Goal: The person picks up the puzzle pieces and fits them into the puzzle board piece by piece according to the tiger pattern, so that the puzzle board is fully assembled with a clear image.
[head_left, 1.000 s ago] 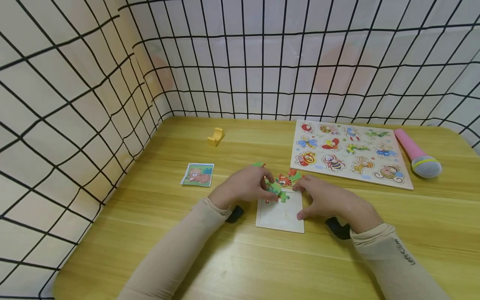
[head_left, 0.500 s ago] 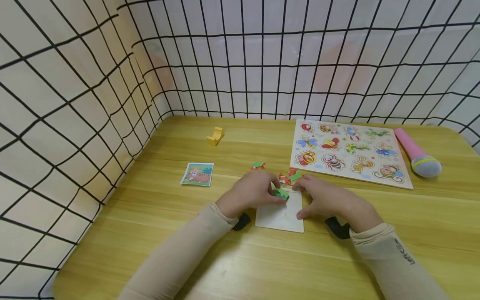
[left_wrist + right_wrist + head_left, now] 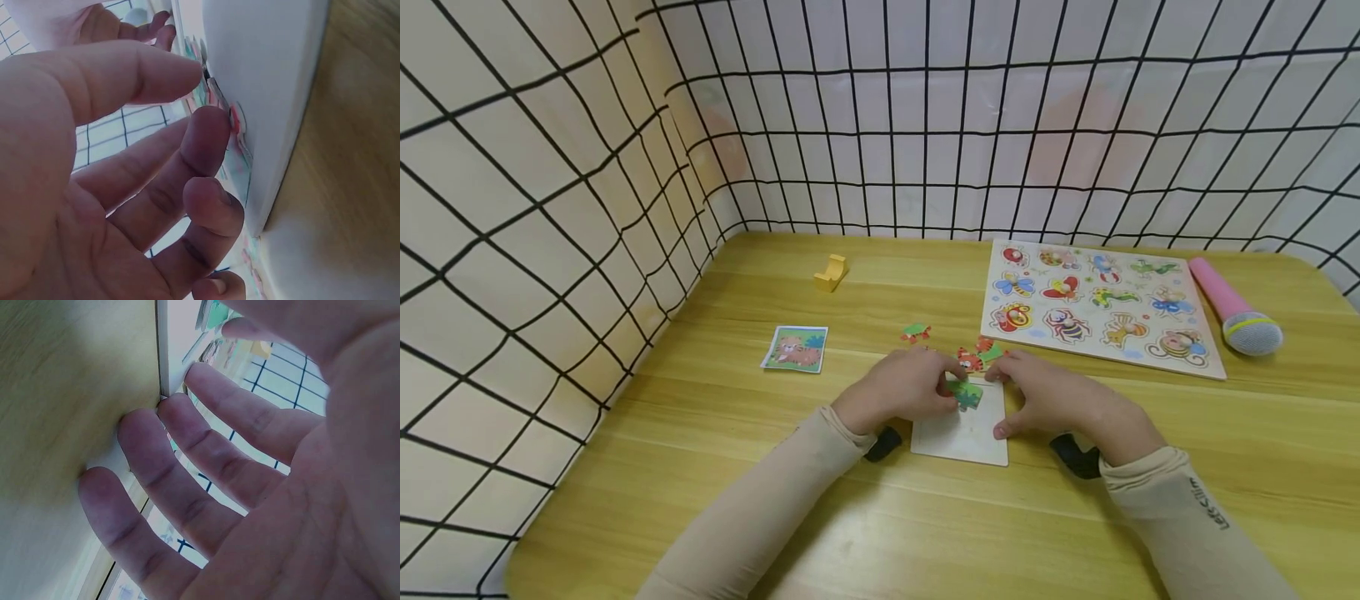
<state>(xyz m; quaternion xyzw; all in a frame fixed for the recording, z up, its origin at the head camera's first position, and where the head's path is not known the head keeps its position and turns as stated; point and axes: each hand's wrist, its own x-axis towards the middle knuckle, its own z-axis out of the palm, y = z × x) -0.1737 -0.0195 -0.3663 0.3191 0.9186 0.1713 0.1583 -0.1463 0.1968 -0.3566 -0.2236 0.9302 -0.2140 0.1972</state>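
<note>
My left hand is over the white puzzle tray. Its thumb and fingers pinch a green jigsaw piece low above the tray's upper part; the left wrist view shows the fingertips close to the tray face. On the right side, my right hand rests with spread, slightly bent fingers at the tray's upper right corner and edge. Its fingertips touch the table and tray edge in the right wrist view. Beyond the tray lie red-and-green tiger jigsaw pieces, partly behind the hands, and another piece farther left.
A small picture card with a pink animal lies to the left. Behind it stands a yellow curved block. An insect peg-puzzle board and a pink toy microphone occupy the back right. Black netting borders the table.
My left hand has shifted slightly right and turned the green jigsaw piece, which now lies flatter over the tray. The right hand has stayed at the tray's edge.
</note>
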